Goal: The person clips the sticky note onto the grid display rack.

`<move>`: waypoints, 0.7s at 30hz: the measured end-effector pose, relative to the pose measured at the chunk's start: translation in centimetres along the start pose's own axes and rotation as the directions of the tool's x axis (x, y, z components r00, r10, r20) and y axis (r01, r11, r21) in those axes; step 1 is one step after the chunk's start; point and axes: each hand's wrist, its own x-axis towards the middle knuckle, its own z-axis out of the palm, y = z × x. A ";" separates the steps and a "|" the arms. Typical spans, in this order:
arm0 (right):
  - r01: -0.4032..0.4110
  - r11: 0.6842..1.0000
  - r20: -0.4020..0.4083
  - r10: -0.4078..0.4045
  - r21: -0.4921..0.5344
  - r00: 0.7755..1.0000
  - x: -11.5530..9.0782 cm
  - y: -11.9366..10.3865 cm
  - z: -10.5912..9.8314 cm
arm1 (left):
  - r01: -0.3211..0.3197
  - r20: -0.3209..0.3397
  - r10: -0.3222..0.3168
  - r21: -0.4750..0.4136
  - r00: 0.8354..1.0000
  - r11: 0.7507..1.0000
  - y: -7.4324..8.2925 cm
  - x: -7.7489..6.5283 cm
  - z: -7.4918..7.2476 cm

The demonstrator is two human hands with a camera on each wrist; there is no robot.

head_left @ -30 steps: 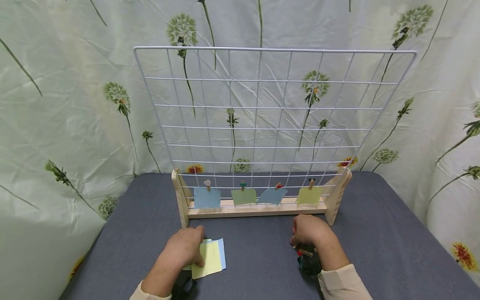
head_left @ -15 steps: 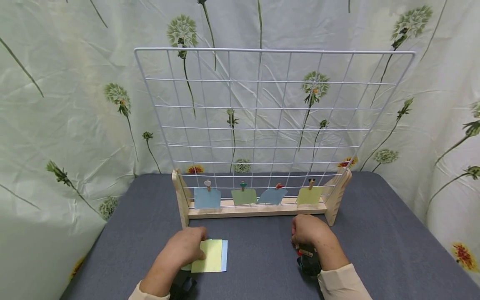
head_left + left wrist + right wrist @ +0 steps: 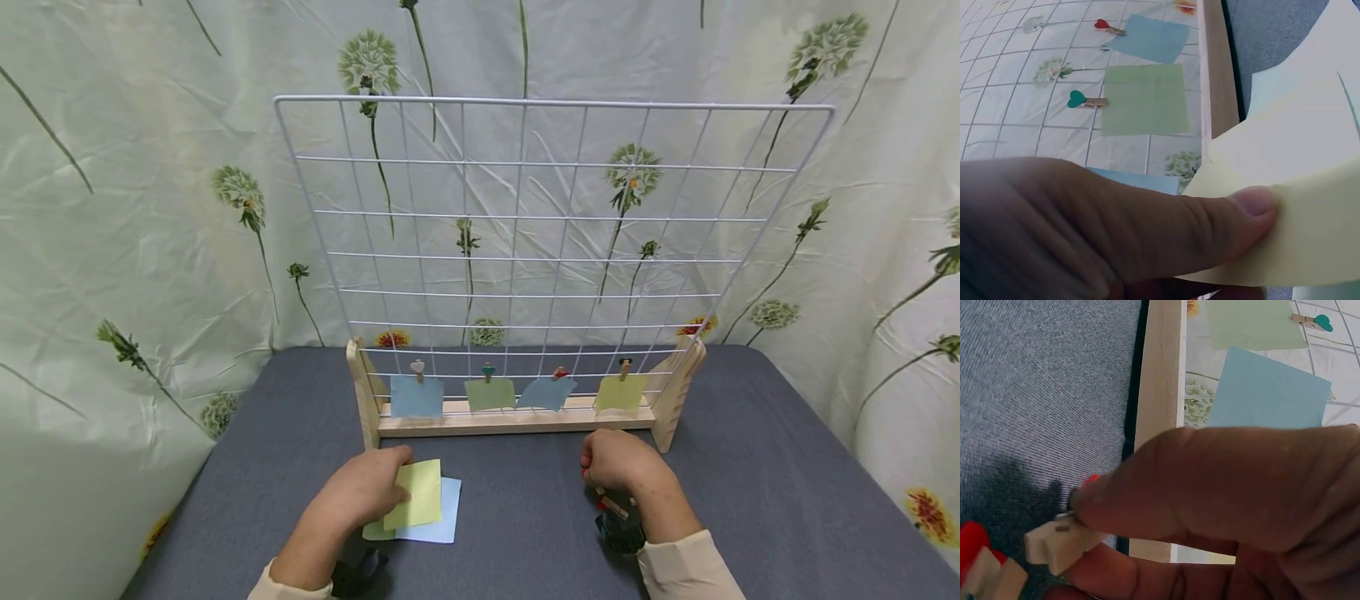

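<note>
My left hand [image 3: 363, 492] pinches a yellow paper note [image 3: 426, 492] by its left side, the thumb [image 3: 1222, 222] lying on top in the left wrist view. Below that note, a light blue note [image 3: 448, 518] and a green note [image 3: 377, 532] show on the table. My right hand [image 3: 622, 458], in front of the stand's right end, holds a small wooden clothespin [image 3: 1063, 544] between thumb and fingers; a bit of red shows behind the thumb. More clothespins with red parts [image 3: 991, 575] lie beneath that hand, partly hidden by it in the head view.
A white wire grid [image 3: 517, 218] stands upright in a wooden base [image 3: 480, 427]. Clothespins hold a blue note [image 3: 417, 398], a green note [image 3: 490, 396], another blue note [image 3: 546, 395] and a yellow note [image 3: 620, 393] along its bottom. Behind hangs a flowered curtain [image 3: 150, 250].
The yellow note in my left hand has risen and shifted away from the pile, uncovering more of the blue note. My right hand stays nearly in place.
</note>
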 end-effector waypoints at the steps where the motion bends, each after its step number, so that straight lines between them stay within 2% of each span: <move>1: 0.000 1.000 0.000 0.000 0.004 1.000 0.0 0.0 0.0 | 0.001 0.002 -0.001 -0.001 1.000 1.000 0.0 0.0 -0.1; 12: 0.038 0.998 -0.043 -0.036 0.039 0.998 -0.1 0.0 -0.1 | -0.026 -0.025 0.024 -0.060 0.999 0.998 0.0 -0.4 -0.5; 21: 0.074 0.994 -0.105 -0.066 0.074 0.992 0.0 -0.2 -0.3 | -0.055 -0.117 0.043 -0.105 0.992 0.993 -0.1 -0.7 -0.9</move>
